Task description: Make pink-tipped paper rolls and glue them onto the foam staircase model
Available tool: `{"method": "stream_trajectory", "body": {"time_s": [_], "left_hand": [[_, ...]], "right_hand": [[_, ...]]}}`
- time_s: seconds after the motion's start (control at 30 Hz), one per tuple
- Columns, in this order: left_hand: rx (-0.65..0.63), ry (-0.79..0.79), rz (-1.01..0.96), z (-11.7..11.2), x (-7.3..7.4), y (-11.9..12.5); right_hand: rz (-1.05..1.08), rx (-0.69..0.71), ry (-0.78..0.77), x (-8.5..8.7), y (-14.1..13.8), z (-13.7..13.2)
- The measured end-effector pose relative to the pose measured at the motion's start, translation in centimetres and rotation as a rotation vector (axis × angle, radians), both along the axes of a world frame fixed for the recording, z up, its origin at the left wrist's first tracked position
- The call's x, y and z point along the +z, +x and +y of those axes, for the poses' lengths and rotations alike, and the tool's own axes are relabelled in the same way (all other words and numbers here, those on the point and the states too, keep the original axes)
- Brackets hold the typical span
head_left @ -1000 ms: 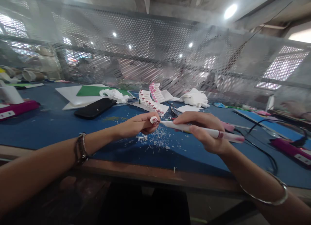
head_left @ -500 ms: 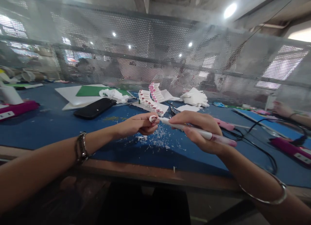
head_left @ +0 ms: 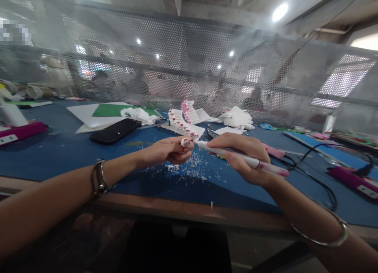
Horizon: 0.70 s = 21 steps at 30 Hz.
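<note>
My left hand [head_left: 168, 150] pinches a small white-and-pink rolled paper piece [head_left: 186, 142] over the blue table [head_left: 59, 155]. My right hand [head_left: 245, 157] grips a white pen-shaped tool with a pink end [head_left: 251, 161]; its tip touches the rolled piece. White paper scraps [head_left: 191, 168] lie on the table just under both hands. Rows of finished pink-and-white pieces on white strips [head_left: 184, 121] sit just behind the hands.
A black phone [head_left: 115, 131] and white and green sheets [head_left: 100, 111] lie at left. A pink device [head_left: 20, 131] sits far left, another [head_left: 354, 180] with black cables [head_left: 319, 178] at right. White paper piles [head_left: 238, 118] and a perforated screen [head_left: 189, 68] stand behind.
Both hands have risen slightly and stayed joined at the rolled piece. A co-worker's hand at the far right edge has gone from view.
</note>
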<state>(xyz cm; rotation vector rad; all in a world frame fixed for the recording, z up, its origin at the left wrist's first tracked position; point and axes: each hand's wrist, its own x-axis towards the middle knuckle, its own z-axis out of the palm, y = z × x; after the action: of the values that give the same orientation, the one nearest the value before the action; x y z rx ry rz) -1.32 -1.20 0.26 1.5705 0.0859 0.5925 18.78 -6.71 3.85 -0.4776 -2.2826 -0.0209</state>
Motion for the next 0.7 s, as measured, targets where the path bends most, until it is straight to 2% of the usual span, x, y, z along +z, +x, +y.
{"method": "stream_trajectory", "body": {"time_s": [0.23, 0.53, 0.7], "left_hand": [[0.038, 0.010, 0.036, -0.01, -0.17, 0.02], [0.057, 0.039, 0.089, -0.10, -0.07, 0.04], [0.086, 0.072, 0.125, -0.03, -0.04, 0.04]], "right_hand": [[0.024, 0.004, 0.060, -0.04, -0.35, -0.36], [-0.070, 0.048, 0.055, -0.23, -0.67, -0.22], [-0.028, -0.035, 0.095, 0.01, -0.32, -0.22]]}}
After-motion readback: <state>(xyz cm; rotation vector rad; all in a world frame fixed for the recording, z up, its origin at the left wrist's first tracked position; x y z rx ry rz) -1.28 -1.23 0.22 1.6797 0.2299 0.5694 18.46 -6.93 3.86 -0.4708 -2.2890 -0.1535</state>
